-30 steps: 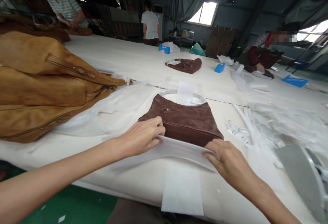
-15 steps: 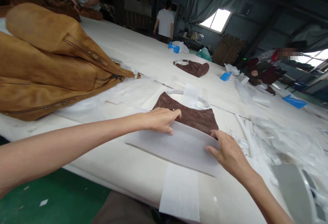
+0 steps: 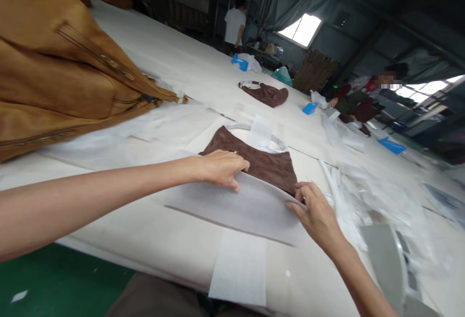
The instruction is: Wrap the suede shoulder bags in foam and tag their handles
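A brown suede-like handbag [image 3: 259, 162] lies flat on the table, its handle wrapped in white material. A thin white foam sheet [image 3: 225, 205] covers its lower part. My left hand [image 3: 221, 168] rests over the bag and the sheet's upper edge, thumb apart from the fingers. At the bag's right corner my right hand [image 3: 316, 210] pinches the foam sheet's edge between thumb and fingers. A white foam strip [image 3: 240, 268] sticks out beneath toward the table's front edge. Another strip [image 3: 259, 130] lies inside the handle loop.
Large tan leather bags [image 3: 65, 75] are piled at left. Another brown handbag [image 3: 267, 95] lies farther back. Clear plastic bags [image 3: 378, 201] and a grey curved object [image 3: 385, 259] are at right. One person [image 3: 234, 26] stands behind the table; another [image 3: 359, 99] works at right.
My right thumb and fingers have closed onto the foam sheet's edge, which now lifts slightly there. My left hand stays in place on the bag. The view has shifted a little.
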The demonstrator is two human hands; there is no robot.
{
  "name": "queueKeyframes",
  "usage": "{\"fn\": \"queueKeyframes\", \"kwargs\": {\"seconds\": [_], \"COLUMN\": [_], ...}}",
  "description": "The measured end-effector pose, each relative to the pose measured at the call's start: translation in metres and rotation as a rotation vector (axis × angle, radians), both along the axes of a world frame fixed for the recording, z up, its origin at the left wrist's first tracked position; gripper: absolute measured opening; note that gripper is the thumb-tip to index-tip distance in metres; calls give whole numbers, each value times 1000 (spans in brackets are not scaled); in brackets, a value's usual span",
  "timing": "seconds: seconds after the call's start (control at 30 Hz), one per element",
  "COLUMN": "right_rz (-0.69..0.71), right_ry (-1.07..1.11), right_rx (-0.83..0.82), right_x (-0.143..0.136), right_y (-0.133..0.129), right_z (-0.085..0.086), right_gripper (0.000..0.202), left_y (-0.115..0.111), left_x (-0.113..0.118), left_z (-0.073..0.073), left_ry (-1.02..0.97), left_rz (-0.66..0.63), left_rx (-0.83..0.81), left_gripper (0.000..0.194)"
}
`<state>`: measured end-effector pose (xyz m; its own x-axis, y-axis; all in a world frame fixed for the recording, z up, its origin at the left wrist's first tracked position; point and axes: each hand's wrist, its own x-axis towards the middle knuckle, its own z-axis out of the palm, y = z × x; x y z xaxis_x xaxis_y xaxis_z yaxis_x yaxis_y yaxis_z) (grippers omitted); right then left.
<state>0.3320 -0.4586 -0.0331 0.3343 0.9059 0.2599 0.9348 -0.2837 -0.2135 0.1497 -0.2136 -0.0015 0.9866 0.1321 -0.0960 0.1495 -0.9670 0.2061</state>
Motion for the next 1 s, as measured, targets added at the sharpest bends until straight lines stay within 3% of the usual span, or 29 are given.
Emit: {"fn": "queueKeyframes", "kwargs": {"seconds": [0.13,0.27,0.37,0.5,0.63,0.73,0.87,1.0], "right_rz": [-32,51,106,69,91,106,100,136], "right_ry": [24,-139,-215,-293,-317,-305,-397,-501], "right_rx": [-55,-52,-89,-115,-103,-96,-77,-3], "right_x": [2,-14,-29,-34,-28,-23,-18,-14], "right_y": [-6,4,22,38,36,37,43,43], "right_z": [13,15,3,-11,-13,-16,-30,-50], "right_gripper": [13,71,86,66,47,41,19,15], "left_y": [4,3,1,-3,-7,-10,-10,0], "left_x": [8,8,6,0,-6,-7,-7,-12], "left_z": [-3,-1,1,4,1,-10,-28,-32], "left_ry": [59,65,70,79,84,47,-28,-33], "left_rz": [9,-60,-58,-6,-3,-21,-56,-76], "left_rx": [8,58,77,45,63,146,268,289], "left_gripper": [25,24,25,33,46,38,22,19]}}
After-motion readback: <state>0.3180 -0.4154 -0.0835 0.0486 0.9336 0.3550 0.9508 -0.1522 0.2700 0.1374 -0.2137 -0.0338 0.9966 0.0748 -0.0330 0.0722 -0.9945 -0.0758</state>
